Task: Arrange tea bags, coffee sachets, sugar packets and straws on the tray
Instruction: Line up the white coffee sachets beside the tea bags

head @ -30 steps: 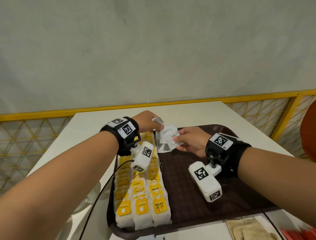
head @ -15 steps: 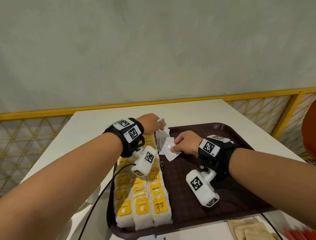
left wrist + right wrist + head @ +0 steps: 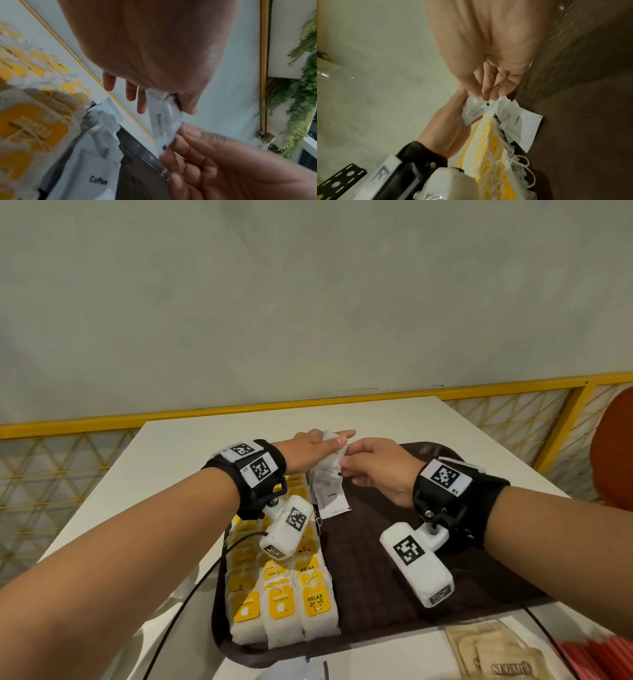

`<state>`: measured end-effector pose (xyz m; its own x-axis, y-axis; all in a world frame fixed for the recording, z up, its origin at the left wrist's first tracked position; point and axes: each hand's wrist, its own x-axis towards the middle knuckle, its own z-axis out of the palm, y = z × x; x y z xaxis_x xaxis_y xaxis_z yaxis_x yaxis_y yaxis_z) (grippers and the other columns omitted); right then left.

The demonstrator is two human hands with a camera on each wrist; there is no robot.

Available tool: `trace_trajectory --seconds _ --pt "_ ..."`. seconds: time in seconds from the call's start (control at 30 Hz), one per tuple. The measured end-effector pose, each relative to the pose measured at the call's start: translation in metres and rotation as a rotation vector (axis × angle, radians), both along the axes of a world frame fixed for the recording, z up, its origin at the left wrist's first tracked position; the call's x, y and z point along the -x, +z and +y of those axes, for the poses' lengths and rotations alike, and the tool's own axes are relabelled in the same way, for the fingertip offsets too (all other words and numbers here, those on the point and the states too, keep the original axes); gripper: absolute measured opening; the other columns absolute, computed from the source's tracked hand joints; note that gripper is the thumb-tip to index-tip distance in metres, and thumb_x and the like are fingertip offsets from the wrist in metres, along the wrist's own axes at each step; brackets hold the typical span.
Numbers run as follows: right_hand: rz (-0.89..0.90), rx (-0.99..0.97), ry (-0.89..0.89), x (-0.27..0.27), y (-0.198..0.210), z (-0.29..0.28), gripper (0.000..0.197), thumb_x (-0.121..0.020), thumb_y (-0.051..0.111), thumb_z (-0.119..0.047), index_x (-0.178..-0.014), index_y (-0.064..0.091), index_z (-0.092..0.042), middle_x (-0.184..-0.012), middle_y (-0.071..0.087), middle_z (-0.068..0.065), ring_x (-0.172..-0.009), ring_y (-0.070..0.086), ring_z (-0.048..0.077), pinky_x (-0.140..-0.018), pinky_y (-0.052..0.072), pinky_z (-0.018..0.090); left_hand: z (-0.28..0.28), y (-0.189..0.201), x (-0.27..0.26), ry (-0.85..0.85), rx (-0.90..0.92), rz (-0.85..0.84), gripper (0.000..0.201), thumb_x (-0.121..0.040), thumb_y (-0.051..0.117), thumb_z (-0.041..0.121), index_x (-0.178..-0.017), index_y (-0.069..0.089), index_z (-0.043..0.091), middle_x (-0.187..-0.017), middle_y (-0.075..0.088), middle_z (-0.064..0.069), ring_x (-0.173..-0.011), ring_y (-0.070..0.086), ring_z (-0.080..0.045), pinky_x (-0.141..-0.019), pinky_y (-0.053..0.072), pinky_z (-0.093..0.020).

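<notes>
Both hands hold one white coffee sachet (image 3: 329, 465) above the far left part of the brown tray (image 3: 394, 583). My left hand (image 3: 337, 441) pinches its top end between thumb and forefinger; my right hand (image 3: 344, 470) pinches its lower edge (image 3: 163, 135). Below them, more coffee sachets (image 3: 331, 498) lie overlapped on the tray, one printed "Coffee" (image 3: 97, 180). Rows of yellow-tagged tea bags (image 3: 281, 587) fill the tray's left side. In the right wrist view the held sachet (image 3: 473, 110) sits between both sets of fingers, with the lying sachets (image 3: 522, 125) beside the tea bags (image 3: 493, 155).
Brown sugar packets (image 3: 493, 655) lie on the white table (image 3: 171, 474) at the near right, with red straws (image 3: 603, 659) beside them. A yellow railing (image 3: 376, 398) borders the table's far edge. The tray's right half (image 3: 479, 587) shows bare brown surface.
My right hand laid a sachet down on the tray, then rose to the sachet in my left hand. Both hands now pinch that sachet, higher than before.
</notes>
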<state>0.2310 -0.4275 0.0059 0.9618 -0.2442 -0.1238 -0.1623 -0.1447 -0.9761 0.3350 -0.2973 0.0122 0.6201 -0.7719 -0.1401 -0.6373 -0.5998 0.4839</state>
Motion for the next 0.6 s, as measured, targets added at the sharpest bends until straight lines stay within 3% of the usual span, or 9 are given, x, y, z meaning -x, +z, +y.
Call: trace_trajectory --seconds 0.13,0.2,0.3,0.4,0.53,0.6 --pt "0.053 -0.041 0.001 0.006 -0.005 -0.005 0.009 -0.090 0.063 -0.005 -0.085 0.059 -0.011 -0.077 0.062 0.005 -0.069 0.062 0.013 -0.064 0.052 0.022 -0.001 -0.003 0.000 -0.030 -0.076 -0.023 0.069 -0.080 0.014 0.078 -0.143 0.023 0.052 -0.153 0.030 -0.009 -0.142 0.022 -0.030 -0.117 0.015 -0.048" --pt "0.131 0.054 0.041 0.009 -0.006 -0.008 0.011 -0.089 0.063 -0.002 -0.082 0.058 -0.010 -0.074 0.061 0.007 -0.066 0.061 0.014 -0.065 0.054 0.024 0.000 0.001 0.003 -0.013 -0.083 -0.065 0.058 -0.095 0.023 0.063 -0.146 0.032 0.037 -0.151 0.036 -0.006 -0.140 0.027 -0.027 -0.116 0.017 -0.041" --pt "0.256 0.213 0.092 0.010 -0.011 -0.008 0.013 -0.087 0.064 0.001 -0.083 0.057 -0.008 -0.069 0.060 0.008 -0.061 0.059 0.015 -0.067 0.055 0.029 0.004 0.007 -0.001 0.097 -0.031 -0.157 0.035 -0.099 0.044 0.035 -0.126 0.060 0.020 -0.130 0.059 -0.002 -0.118 0.051 -0.019 -0.101 0.038 -0.033" --pt "0.320 0.261 0.118 0.006 -0.013 -0.003 0.020 -0.084 0.065 0.006 -0.079 0.054 -0.009 -0.066 0.058 0.010 -0.056 0.056 0.016 -0.059 0.054 0.027 0.003 0.006 -0.010 0.141 -0.131 -0.242 0.021 -0.094 0.056 0.030 -0.107 0.070 0.021 -0.111 0.067 0.003 -0.102 0.058 -0.014 -0.088 0.047 -0.030" --pt "0.342 0.272 0.138 0.001 -0.013 0.002 0.026 -0.083 0.063 0.011 -0.072 0.050 -0.009 -0.063 0.054 0.012 -0.051 0.054 0.016 -0.048 0.051 0.023 -0.006 0.004 -0.013 0.120 -0.247 -0.310 0.018 -0.091 0.060 0.035 -0.103 0.070 0.027 -0.105 0.068 0.009 -0.100 0.059 -0.014 -0.082 0.045 -0.030" --pt "0.354 0.294 0.141 -0.002 -0.014 0.004 0.026 -0.083 0.062 0.011 -0.070 0.049 -0.007 -0.063 0.054 0.013 -0.051 0.054 0.017 -0.049 0.051 0.023 -0.011 0.002 -0.014 0.115 -0.281 -0.330 0.017 -0.090 0.061 0.036 -0.100 0.071 0.028 -0.103 0.068 0.010 -0.098 0.060 -0.013 -0.078 0.041 -0.029"
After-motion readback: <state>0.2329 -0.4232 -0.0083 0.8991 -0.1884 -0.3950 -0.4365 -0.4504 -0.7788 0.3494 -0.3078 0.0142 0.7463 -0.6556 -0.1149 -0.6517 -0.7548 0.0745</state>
